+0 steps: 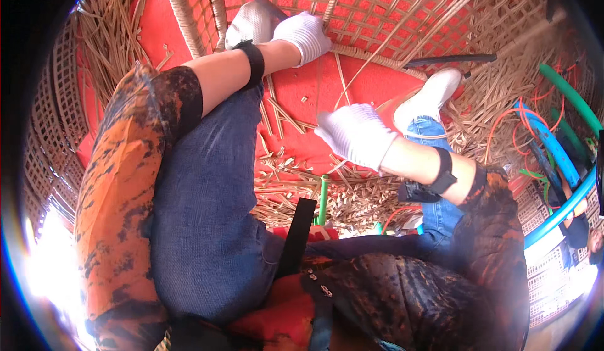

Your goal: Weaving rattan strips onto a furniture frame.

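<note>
A woven cane panel (387,27) with an open lattice and a thick wrapped edge stands on a red cloth (302,93) in front of me. My left hand (302,38), in a white striped glove, is closed against the panel's wrapped frame at its lower left; the fingertips are partly hidden. Nearer to me and further right, my right hand (358,137), in a matching glove, is closed. From its fingers a thin cane strip (358,74) runs up across the panel toward the upper right. Exactly how the fingers pinch the strip is blurred.
Loose cane strips (110,24) are heaped at the far left, with more scraps (340,200) below my right hand. A dark bar (450,60) lies by the panel's lower edge. Green tubing (569,96) and a blue pipe (553,150) stand at right. My white shoe (434,93) is beyond my right hand.
</note>
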Available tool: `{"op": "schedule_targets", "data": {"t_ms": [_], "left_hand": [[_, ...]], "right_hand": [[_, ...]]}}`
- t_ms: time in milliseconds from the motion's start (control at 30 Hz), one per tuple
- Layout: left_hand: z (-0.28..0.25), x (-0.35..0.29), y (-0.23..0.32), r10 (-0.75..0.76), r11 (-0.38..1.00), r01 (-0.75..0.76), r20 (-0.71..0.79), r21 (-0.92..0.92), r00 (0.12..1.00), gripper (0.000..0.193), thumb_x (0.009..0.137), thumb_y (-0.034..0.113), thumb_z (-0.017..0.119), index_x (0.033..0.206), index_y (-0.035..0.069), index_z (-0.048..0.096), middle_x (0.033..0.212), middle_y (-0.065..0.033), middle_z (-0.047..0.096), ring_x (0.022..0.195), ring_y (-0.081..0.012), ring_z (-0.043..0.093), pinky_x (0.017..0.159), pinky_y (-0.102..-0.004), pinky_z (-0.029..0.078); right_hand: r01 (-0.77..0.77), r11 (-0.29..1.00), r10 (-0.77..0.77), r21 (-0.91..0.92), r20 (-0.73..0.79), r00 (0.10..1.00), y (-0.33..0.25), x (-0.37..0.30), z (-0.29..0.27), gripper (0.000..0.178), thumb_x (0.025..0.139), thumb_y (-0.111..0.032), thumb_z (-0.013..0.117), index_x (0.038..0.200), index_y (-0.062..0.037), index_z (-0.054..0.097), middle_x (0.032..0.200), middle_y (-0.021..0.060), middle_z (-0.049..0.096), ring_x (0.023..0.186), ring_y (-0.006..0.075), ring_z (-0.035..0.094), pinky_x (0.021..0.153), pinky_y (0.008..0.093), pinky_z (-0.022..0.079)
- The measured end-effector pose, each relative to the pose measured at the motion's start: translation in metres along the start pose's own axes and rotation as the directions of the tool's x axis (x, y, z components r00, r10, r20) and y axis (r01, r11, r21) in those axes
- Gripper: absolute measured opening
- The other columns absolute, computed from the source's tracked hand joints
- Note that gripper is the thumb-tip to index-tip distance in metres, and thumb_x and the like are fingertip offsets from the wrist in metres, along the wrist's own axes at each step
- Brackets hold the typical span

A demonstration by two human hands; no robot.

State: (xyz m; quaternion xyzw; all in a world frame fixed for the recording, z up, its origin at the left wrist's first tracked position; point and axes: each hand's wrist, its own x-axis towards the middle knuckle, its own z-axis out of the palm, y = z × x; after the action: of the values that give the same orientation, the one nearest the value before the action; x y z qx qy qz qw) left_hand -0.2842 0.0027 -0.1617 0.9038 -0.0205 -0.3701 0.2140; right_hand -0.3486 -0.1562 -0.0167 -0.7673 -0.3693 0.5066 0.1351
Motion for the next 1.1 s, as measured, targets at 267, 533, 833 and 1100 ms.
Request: {"op": "schedule_targets", "data": {"t_ms": [267, 533, 833, 1100], "left_hand": [[-0.002, -0.007, -0.004, -0.159, 0.922, 0.136, -0.035, -0.362, 0.987, 0.033, 0.075, 0.018, 0.066, 0.103, 0.002, 0.065, 0.081, -0.0131, 0.067, 0.067, -0.0235, 0.066, 0.063, -0.033, 0.053], [0.01, 0.009, -0.036, -0.224, 0.797, 0.272, 0.154, -0.54, 0.962, 0.022, 0.089, 0.008, 0.055, 0.108, 0.003, 0.063, 0.09, -0.0115, 0.068, 0.063, -0.0163, 0.066, 0.05, -0.0277, 0.052], [-0.002, 0.008, -0.041, -0.119, 0.366, 0.43, 0.417, -0.825, 0.901, 0.032, 0.094, 0.005, 0.044, 0.124, 0.004, 0.052, 0.098, -0.0104, 0.067, 0.065, -0.0165, 0.067, 0.044, -0.0255, 0.051], [-0.001, 0.029, -0.017, -0.133, 0.731, 0.319, 0.333, -0.603, 0.933, 0.027, 0.092, 0.008, 0.048, 0.117, 0.007, 0.058, 0.09, -0.0065, 0.07, 0.055, -0.0153, 0.063, 0.042, -0.0289, 0.049]], "right_hand": [[0.055, 0.998, -0.057, 0.03, 0.063, 0.996, 0.041, -0.058, 0.001, 0.026, 0.092, -0.031, 0.047, 0.088, -0.0077, 0.056, 0.069, 0.015, 0.06, 0.064, 0.0346, 0.062, 0.055, 0.0471, 0.048], [-0.73, 0.37, 0.693, 0.574, 0.353, 0.629, 0.236, -0.21, -0.034, 0.025, 0.088, -0.022, 0.054, 0.097, -0.0005, 0.062, 0.073, 0.0051, 0.059, 0.074, 0.0175, 0.061, 0.067, 0.0312, 0.049], [-0.455, 0.885, 0.451, 0.102, -0.438, 0.778, 0.197, -0.117, -0.087, 0.037, 0.091, -0.033, 0.049, 0.115, -0.0068, 0.059, 0.112, 0.0156, 0.062, 0.104, 0.0303, 0.06, 0.088, 0.0368, 0.047], [-0.048, 0.776, 0.264, 0.629, -0.255, 0.93, 0.142, 0.096, -0.055, 0.035, 0.088, -0.016, 0.041, 0.117, -0.0057, 0.057, 0.088, 0.0112, 0.068, 0.071, 0.0179, 0.064, 0.067, 0.0319, 0.054]]}}
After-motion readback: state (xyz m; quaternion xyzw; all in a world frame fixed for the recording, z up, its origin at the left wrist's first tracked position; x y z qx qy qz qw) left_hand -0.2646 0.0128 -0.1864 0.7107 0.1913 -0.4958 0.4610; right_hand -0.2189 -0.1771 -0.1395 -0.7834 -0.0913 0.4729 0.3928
